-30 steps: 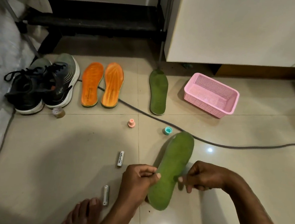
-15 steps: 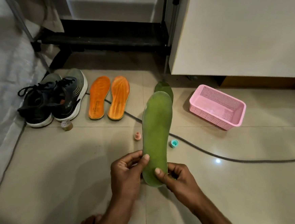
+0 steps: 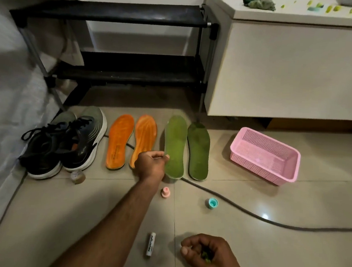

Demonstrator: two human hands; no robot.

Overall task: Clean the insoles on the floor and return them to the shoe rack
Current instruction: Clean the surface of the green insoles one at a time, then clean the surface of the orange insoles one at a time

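Two green insoles lie side by side on the floor in front of the black shoe rack point(image 3: 133, 73). The lighter green insole point(image 3: 175, 146) is on the left and the darker green insole point(image 3: 198, 152) on the right. My left hand point(image 3: 150, 166) reaches forward and pinches the lighter insole's left edge near the heel. A pair of orange insoles point(image 3: 119, 143) lies just left of them. Low in the view, my right hand point(image 3: 203, 255) is curled round a small green clump point(image 3: 206, 257).
Dark sneakers point(image 3: 64, 143) stand at the left beside a white bed cover. A pink basket point(image 3: 264, 155) sits right of the insoles, under a white cabinet point(image 3: 291, 68). A grey cable point(image 3: 249, 212), a pink cap point(image 3: 165, 192), a teal cap point(image 3: 211, 203), a white tube point(image 3: 151, 245) and a small jar point(image 3: 77, 176) lie on the tiles.
The lighter green insole went from both hands, held up, to the floor beside the darker one. My right hand let go and drew back near me; my left hand still pinches it.
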